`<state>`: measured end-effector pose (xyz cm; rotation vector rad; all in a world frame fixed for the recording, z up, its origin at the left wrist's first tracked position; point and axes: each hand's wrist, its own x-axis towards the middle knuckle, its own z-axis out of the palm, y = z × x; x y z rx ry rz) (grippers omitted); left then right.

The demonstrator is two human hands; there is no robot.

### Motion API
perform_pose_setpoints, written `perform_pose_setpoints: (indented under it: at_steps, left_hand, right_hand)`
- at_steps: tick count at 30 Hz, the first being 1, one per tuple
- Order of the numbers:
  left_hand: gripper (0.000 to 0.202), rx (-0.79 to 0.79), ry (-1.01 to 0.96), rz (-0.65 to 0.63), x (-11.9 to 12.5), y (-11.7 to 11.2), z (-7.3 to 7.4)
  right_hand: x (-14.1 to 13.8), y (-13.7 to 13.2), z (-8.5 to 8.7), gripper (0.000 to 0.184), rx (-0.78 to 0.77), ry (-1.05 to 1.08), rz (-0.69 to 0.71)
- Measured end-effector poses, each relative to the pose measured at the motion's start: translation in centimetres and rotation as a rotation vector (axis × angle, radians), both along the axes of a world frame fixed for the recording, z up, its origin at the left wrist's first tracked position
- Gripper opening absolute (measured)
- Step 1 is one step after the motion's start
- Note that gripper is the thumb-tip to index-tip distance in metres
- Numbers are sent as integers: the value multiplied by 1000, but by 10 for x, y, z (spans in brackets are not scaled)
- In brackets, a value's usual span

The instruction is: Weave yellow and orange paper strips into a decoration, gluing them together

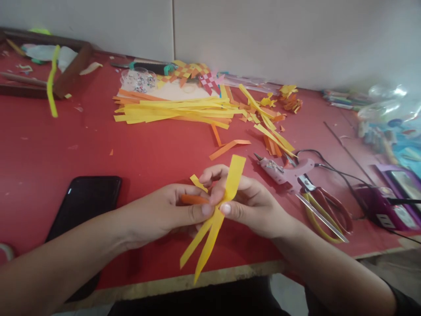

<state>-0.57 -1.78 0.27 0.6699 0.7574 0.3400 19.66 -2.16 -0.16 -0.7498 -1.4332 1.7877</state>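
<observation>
Both my hands meet over the front of the red table. My left hand (177, 206) is closed, its thumb pressing on crossed paper strips, and an orange paper strip (194, 199) shows between its fingers. My right hand (245, 197) pinches the yellow paper strips (210, 235) between thumb and fingers. One yellow end stands up past the right fingers, while two long tails hang down towards the table edge. A short yellow end pokes out above the left fingers. Where the strips cross is mostly hidden by my fingertips.
A black phone (88, 206) lies at left. A pink glue gun (286, 171) and scissors (329, 215) lie at right. Behind are a pile of yellow and orange strips (177, 109), woven paper fish (189, 72), a wooden frame (74, 72) and a purple box (381, 206) with cables.
</observation>
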Motion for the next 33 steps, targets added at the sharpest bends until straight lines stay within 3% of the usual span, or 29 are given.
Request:
perform_pose_setpoints:
  at_steps: [4,8,11,15,20,26,33]
  left_hand:
    - [33,16,78,54,2,-1,-1]
    - [24,234,230,170,3,-3,-2]
    - [16,330,283,215,1,-4,-1]
    - [25,476,334,145,-1,-4,0]
    - [20,632,389,49,1,-4,-1]
    - [28,591,422,73,-1,-1,-3]
    - [28,571,379,97,-1,-1,-2]
  right_hand:
    - [-1,1,-2,4,-55,15,-92]
    - [0,0,-7,10,-115,-62,-282]
    - [0,-1,-8,12,-137,-115,-340]
    - [-4,-1,-4,16,-143,-129,-304]
    - [-7,-1,1,18,-97,-234,-275]
    - [-3,-2,-5,26,-132,-193,-286]
    - [-4,-1,4,24,-85,-370,-253]
